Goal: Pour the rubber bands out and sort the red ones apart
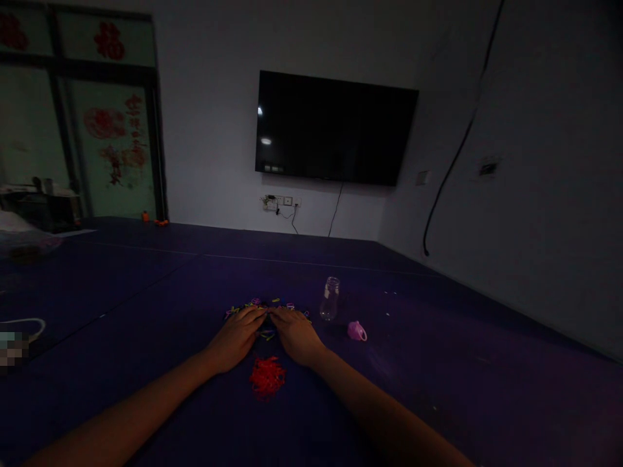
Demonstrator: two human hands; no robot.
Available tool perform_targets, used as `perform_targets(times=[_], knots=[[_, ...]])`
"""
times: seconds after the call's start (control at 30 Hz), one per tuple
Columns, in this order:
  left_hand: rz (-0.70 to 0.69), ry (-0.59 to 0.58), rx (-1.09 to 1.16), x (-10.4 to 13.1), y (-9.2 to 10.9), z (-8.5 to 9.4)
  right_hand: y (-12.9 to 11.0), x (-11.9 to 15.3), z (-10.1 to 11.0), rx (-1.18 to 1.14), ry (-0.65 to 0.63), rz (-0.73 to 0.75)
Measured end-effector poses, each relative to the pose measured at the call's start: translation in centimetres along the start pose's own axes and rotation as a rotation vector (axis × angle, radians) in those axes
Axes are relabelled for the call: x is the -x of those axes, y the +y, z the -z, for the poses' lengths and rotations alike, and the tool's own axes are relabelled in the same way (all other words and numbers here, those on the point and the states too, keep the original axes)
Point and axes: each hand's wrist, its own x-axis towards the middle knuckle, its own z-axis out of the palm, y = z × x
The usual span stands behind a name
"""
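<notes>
My left hand [238, 338] lies flat, palm down, over the left part of a spread of small multicoloured paper clip-like pieces [276, 300]. Over the right part rests my right hand [296, 336], also flat with its fingers stretched out. The fingertips of both hands almost meet at the middle, and much of the spread is hidden under them. Between my wrists, closer to me, sits a small heap of similar red pieces [267, 377]. A clear bottle without a lid [329, 299] stands upright to the right of my right hand. Beside it lies a pink lid with a ring handle [357, 331].
The dark blue-purple surface [160, 311] has seams and a few white specks. At far left are a clear plastic bag [26, 240] and a white looped cord [34, 322]. A television [335, 130] hangs on the back wall, and a black cable [455, 162] dangles at right.
</notes>
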Motion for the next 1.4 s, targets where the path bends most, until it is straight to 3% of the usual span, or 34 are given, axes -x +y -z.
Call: perform_targets(times=[0.2,0.43,0.53,0.7,1.4], knots=[[0.066,0.026,-0.019,-0.1,0.4,0.3,-0.2,0.0,0.4,-0.007,-0.006,-0.034],[0.277,0.145,-0.096,-0.1,0.1,0.6,0.0,-0.1,0.2,-0.005,-0.010,-0.012],[0.197,0.187,-0.060,-0.1,0.1,0.7,0.0,-0.1,0.1,-0.005,-0.006,0.008],[0.034,0.121,0.020,-0.1,0.6,0.8,0.2,-0.1,-0.2,-0.015,-0.011,0.048],[0.016,0.112,0.189,0.0,-0.5,0.0,0.3,0.0,-0.2,-0.015,0.016,0.087]])
